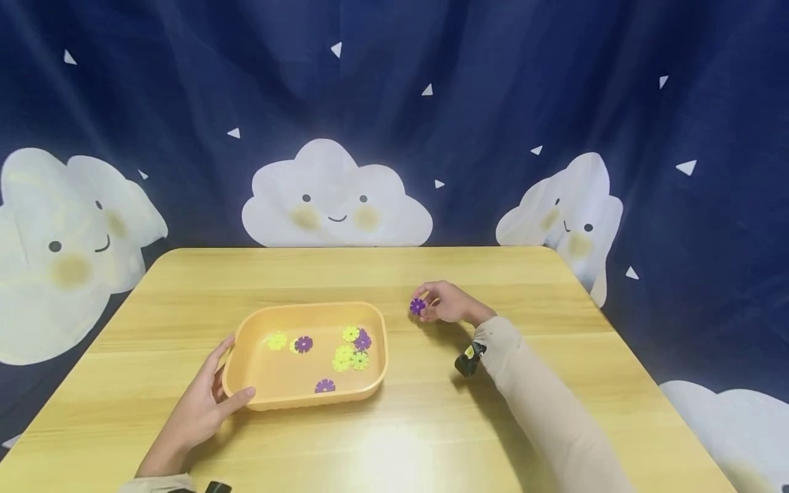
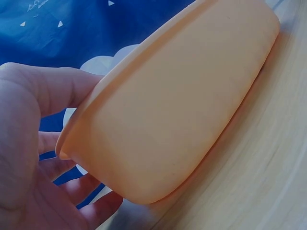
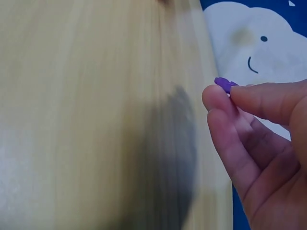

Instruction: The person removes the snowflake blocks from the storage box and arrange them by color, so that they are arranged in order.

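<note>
Right hand point(image 1: 446, 303) — pinches a purple flower piece point(image 1: 418, 307) between thumb and fingertips point(image 3: 217, 98), held just above the wooden table point(image 1: 555, 356), to the right of the tray and apart from it. In the right wrist view only a sliver of the piece point(image 3: 224, 84) shows past the fingers; its shape is hidden there. A beige sleeve point(image 1: 542, 404) covers the forearm, with a small black device point(image 1: 468, 359) at the wrist.

Left hand point(image 1: 206, 404) — grips the near left corner of the orange tray point(image 1: 290, 394), thumb along the front wall, fingers curled round the rim at the left end. The left wrist view shows the tray's outer wall point(image 2: 182, 110) close up, fingers point(image 2: 53, 88) behind the rim; the tray's inside is out of sight there.

Tray contents, head view — yellow flower pieces point(image 1: 345, 356) and purple ones point(image 1: 302, 344) scattered over the floor of the tray, several overlapping at the right so a count is uncertain; one purple piece point(image 1: 324, 386) is partly cut off by the front wall.

Surroundings — tray sits left of the table's middle, well back from every edge. Bare tabletop lies between tray and right hand, and beyond both toward the far edge. The near edge runs out of frame. A dark blue cloth with white clouds point(image 1: 335, 198) hangs behind.
</note>
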Tool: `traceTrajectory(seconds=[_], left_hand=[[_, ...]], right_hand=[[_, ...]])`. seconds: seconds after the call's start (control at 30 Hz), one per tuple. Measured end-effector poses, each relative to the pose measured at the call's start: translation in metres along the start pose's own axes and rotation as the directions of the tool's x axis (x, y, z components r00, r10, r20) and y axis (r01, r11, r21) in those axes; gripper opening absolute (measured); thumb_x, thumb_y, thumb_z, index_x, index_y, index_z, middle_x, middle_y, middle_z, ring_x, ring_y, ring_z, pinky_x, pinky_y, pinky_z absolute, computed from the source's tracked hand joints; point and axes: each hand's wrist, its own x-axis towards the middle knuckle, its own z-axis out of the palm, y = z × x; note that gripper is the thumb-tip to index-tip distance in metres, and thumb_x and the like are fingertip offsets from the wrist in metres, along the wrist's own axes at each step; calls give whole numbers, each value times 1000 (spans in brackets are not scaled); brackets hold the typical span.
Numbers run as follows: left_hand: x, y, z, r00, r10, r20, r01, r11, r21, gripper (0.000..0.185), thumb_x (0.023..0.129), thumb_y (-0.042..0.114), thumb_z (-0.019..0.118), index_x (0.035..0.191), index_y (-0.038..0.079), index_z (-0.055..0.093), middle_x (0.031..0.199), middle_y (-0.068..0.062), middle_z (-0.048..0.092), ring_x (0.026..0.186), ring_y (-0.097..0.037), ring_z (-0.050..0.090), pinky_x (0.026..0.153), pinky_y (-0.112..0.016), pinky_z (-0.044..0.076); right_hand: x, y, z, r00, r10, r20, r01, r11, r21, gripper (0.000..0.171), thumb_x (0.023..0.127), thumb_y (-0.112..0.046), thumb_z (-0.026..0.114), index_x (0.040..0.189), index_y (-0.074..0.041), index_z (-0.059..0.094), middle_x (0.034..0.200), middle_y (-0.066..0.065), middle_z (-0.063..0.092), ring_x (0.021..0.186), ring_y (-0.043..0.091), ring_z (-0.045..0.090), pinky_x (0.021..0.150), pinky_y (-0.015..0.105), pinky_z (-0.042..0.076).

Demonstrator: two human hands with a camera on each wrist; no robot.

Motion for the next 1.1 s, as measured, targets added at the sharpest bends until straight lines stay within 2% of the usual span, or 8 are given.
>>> traceTrajectory(seconds=[0.13, 0.5, 0.57, 0.63, 0.73, 0.8, 0.9, 1.1], left_hand=[[-4, 1, -1, 1000, -29, 4, 29, 1000, 11, 94, 89, 1, 67, 154, 1, -2, 153, -37, 6, 120, -55, 39, 84, -14, 48], [4, 3, -1, 1000, -12, 8, 12, 1000, 3, 93, 89, 0, 67, 153, -1, -1, 153, -36, 7, 118, -54, 43, 83, -14, 50], [2, 2, 0, 1000, -20, 4, 20, 1000, 9, 93, 89, 0, 67, 154, 0, 0, 153, -35, 8, 118, -50, 45, 83, -15, 50], [0, 1, 0, 1000, -21, 3, 21, 1000, -1, 93, 89, -1, 67, 154, -1, 1, 154, -35, 7, 117, -33, 53, 82, -15, 51], [-1, -1, -1, 1000, -15, 2, 15, 1000, -9, 92, 89, -2, 67, 153, -1, 2, 154, -35, 6, 115, -15, 55, 81, -14, 51], [-1, -2, -1, 1000, -8, 0, 8, 1000, -14, 92, 88, -3, 67, 153, -1, 2, 154, -35, 6, 114, -9, 54, 81, -14, 50], [-1, -1, -1, 1000, -9, -2, 9, 1000, -6, 92, 88, -2, 68, 154, -1, 3, 154, -35, 6, 115, -12, 54, 82, -14, 50], [0, 0, 0, 1000, 1, -6, -1, 999, -33, 92, 87, -4, 67, 153, -1, 3, 153, -36, 7, 107, 6, 53, 81, -15, 51]], right_hand=[[-3, 6, 3, 1000, -7, -10, 7, 999, -43, 35, 80, 14, 67, 113, 4, 62, 87, 13, 64, 81, 23, 66, 71, 29, 58], [-5, 14, -5, 1000, 26, 0, -25, 992, -124, 30, 82, 10, 68, 110, 2, 63, 86, 12, 66, 81, 24, 66, 65, 31, 58], [-4, 15, -3, 1000, 20, 2, -19, 988, -153, 28, 82, 8, 69, 108, 2, 64, 84, 10, 66, 80, 23, 66, 64, 30, 57], [-5, 16, -2, 1000, 23, 6, -22, 982, -187, 26, 83, 6, 69, 108, 1, 64, 83, 9, 66, 80, 22, 66, 64, 29, 57], [-5, 18, 0, 1000, 28, -3, -28, 972, -232, 24, 84, 4, 70, 107, -1, 65, 82, 7, 66, 77, 19, 65, 65, 28, 56], [-6, 18, 0, 999, 37, -6, -38, 968, -249, 24, 85, 3, 70, 108, -1, 65, 82, 7, 66, 73, 17, 64, 66, 28, 55], [-7, 19, 1, 998, 56, -9, -56, 963, -263, 23, 86, -1, 70, 109, -1, 65, 81, 6, 66, 66, 14, 62, 66, 28, 54], [-7, 18, 0, 997, 76, -3, -74, 952, -298, 24, 88, -5, 71, 111, -3, 65, 74, 3, 65, 60, 13, 60, 65, 28, 52]])
